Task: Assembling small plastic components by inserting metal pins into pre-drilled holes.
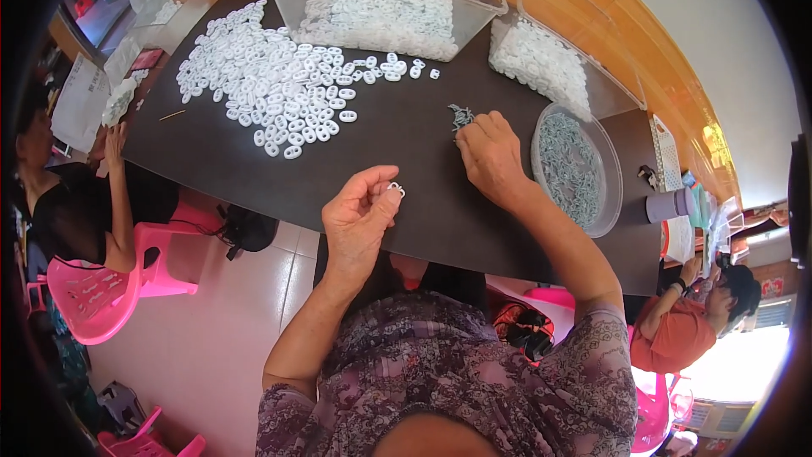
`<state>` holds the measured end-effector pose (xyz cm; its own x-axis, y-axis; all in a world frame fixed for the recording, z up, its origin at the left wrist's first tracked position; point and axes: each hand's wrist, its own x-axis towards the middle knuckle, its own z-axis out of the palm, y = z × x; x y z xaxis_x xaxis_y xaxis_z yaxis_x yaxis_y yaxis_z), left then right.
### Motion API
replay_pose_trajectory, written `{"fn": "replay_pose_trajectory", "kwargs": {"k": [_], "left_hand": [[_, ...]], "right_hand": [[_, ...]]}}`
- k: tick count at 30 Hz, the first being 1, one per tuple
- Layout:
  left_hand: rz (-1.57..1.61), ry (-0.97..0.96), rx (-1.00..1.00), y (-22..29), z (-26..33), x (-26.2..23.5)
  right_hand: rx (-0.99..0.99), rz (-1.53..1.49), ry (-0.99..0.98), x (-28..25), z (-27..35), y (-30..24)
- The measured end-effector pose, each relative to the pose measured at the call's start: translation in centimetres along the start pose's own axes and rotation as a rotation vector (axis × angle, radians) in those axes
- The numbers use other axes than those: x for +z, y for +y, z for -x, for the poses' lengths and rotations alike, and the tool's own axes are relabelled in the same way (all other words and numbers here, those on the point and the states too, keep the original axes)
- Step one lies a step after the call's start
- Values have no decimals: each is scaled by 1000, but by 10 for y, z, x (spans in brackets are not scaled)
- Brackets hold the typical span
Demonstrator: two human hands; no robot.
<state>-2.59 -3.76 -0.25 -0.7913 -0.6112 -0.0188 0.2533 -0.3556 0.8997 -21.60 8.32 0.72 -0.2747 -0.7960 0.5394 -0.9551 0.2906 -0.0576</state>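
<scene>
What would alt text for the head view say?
A person's left hand pinches a small white piece; the right hand is at some gray bits near a round tub. White ovals lie heaped on the dark table.

Pink plastic chair (118,315), well left of the left hand (364,216); black bag (251,230), same side, nearer. Lilac cylindrical container (668,206), right of the right hand (492,156); person in orange-red shirt (677,337), farther right. Wooden panelling (660,51), beyond both hands.

Blown-out glare (748,364) at lower right
</scene>
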Motion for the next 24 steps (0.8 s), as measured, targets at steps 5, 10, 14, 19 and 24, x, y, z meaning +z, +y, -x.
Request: {"fn": "replay_pose_trajectory", "kwargs": {"k": [5,10,14,19,24], "left_hand": [[26,-48,21,5,0,-2],[115,-84,-91,13,0,-6],[86,-71,-63,9,5,-8],[46,-42,-51,10,14,-10],[-28,-32,0,7,17,-13]], "right_hand": [[57,-276,11,-6,0,-26],[374,-722,-219,-31,-9,-66],[462,-1013,-296,-39,-14,-83],[465,-987,-303,-37,-14,-89],[464,-935,-315,-35,-12,-93]]}}
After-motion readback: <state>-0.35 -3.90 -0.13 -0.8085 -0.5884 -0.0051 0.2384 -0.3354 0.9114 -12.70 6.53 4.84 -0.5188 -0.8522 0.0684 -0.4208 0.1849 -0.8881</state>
